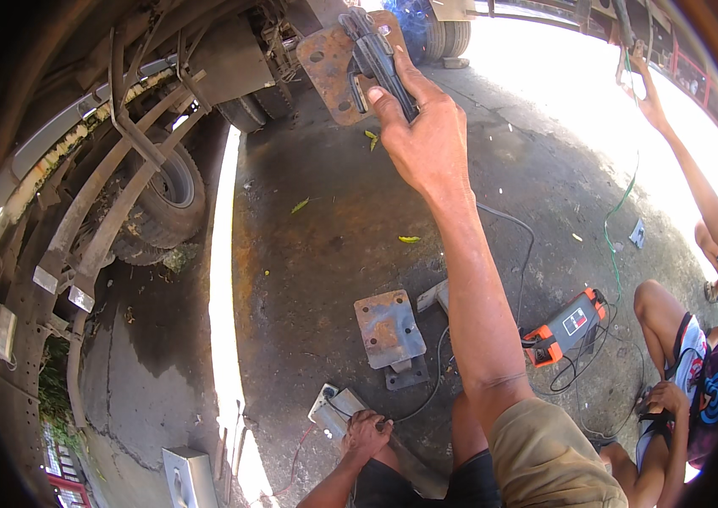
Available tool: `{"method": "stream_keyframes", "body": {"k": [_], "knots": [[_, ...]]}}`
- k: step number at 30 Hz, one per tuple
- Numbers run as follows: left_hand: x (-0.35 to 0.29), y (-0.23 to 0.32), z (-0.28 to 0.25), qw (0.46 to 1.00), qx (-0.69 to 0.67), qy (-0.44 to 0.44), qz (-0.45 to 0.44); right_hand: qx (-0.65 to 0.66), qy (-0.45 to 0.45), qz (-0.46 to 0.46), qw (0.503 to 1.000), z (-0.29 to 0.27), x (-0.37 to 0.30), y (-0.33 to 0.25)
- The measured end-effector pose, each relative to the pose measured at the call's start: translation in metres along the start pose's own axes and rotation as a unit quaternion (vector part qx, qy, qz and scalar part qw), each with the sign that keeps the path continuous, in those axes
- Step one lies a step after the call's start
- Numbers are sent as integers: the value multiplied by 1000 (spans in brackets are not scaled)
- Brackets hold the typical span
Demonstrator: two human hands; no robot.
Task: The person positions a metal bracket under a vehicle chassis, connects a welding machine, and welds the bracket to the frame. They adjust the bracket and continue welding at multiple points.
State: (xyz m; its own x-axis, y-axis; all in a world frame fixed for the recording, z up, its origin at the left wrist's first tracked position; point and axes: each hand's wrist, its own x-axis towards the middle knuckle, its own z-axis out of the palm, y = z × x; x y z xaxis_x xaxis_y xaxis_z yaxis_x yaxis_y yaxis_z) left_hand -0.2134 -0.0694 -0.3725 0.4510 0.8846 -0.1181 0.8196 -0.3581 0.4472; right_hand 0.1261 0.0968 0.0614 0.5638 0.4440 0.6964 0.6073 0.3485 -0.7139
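Midway between the orange ends of the grey machine (556, 328), a white-bordered label (576, 320) carries a red patch and print too small to read.

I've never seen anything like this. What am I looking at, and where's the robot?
There's no robot here: these are a person's bare hands, seen from a camera worn on the head and looking down. Its wide fisheye lens bends straight edges.

The right hand, arm stretched out, grips a dark tool, perhaps locking pliers, against a rusty plate with holes. The left hand is low, at a grey block-like piece; its exact grip is unclear.

On the ground are another holed plate, an orange-and-grey machine, cables and a few leaves. A vehicle wheel shows at left; other people are at right.
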Motion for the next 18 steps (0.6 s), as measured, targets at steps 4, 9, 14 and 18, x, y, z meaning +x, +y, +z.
{"method": "stream_keyframes", "body": {"k": [4,9,14,18], "knots": [[1,1,-1,1000,2,-1,4,-6,19,-34,999,2,-2,4],[1,3,-4,1000,1,-12,-1,-13,3,-19,1000,1,-3,3],[0,3,-5,1000,-1,-19,-2,-7,3,-18,1000,1,-1,2],[1,7,-9,999,1,-30,-9,-12,13,-11,1000,2,-1,1]]}}
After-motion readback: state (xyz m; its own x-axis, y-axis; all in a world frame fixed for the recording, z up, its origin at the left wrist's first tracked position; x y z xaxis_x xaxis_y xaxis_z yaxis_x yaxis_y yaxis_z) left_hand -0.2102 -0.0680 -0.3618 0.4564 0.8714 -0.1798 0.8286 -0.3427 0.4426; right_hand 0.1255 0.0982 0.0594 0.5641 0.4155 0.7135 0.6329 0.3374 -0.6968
